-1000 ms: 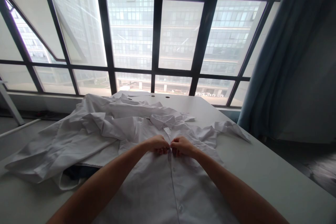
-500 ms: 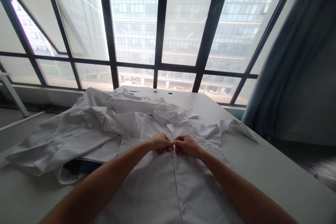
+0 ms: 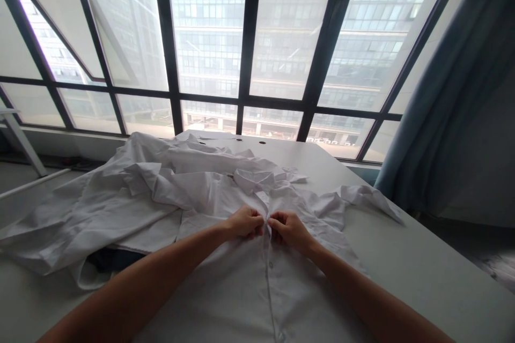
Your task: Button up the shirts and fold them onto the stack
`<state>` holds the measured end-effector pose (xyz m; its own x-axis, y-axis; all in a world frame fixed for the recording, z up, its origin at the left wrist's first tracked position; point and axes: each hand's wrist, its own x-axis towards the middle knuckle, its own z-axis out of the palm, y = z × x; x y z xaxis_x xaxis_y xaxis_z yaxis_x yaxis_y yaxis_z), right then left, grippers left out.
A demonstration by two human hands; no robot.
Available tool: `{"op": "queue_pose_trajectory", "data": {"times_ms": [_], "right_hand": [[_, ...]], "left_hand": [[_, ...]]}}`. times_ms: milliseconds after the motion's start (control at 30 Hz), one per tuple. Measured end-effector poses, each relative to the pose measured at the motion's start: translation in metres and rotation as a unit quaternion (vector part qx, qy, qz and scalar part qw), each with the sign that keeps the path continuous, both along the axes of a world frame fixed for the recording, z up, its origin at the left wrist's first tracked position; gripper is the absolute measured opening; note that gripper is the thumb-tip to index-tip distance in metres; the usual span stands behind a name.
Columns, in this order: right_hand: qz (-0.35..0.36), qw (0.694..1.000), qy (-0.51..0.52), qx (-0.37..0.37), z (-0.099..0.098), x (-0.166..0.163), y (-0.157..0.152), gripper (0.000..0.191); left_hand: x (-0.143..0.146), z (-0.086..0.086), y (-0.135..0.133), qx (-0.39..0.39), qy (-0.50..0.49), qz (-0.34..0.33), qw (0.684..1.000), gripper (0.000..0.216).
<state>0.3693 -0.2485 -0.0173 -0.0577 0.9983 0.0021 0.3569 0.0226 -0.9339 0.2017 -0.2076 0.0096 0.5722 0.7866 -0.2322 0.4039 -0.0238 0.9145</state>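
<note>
A white button-up shirt (image 3: 257, 284) lies front up on the white table (image 3: 422, 262), collar (image 3: 253, 178) pointing away from me. My left hand (image 3: 243, 222) and my right hand (image 3: 287, 229) meet at the shirt's button placket just below the collar. Both hands are closed in a pinch on the placket edges, thumbs nearly touching. Small buttons run down the placket toward me. One sleeve (image 3: 362, 195) spreads out to the right.
A heap of more white shirts (image 3: 112, 198) lies on the left half of the table, with something dark (image 3: 108, 258) under it. Behind the table stands a large dark-framed window (image 3: 249, 64). A blue-grey curtain (image 3: 450, 107) hangs at the right.
My hands stay pinched on the placket at almost the same spot, shifted slightly. My head has tilted a little, so the table sits a bit higher and further right in view.
</note>
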Motion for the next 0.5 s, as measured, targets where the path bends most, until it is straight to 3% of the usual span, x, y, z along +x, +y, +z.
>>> {"op": "queue_pose_trajectory", "data": {"times_ms": [333,500], "right_hand": [[-0.029,0.999,0.031,0.013,0.0039,-0.0021,-0.0024,0.024],[-0.008,0.998,0.054,0.011,0.0065,0.0004,-0.0041,0.025]], "left_hand": [[0.0026,0.0009,-0.0018,-0.010,-0.028,-0.008,1.000,0.023],[0.0012,0.0003,-0.0004,-0.019,-0.030,-0.019,0.999,0.020]]}}
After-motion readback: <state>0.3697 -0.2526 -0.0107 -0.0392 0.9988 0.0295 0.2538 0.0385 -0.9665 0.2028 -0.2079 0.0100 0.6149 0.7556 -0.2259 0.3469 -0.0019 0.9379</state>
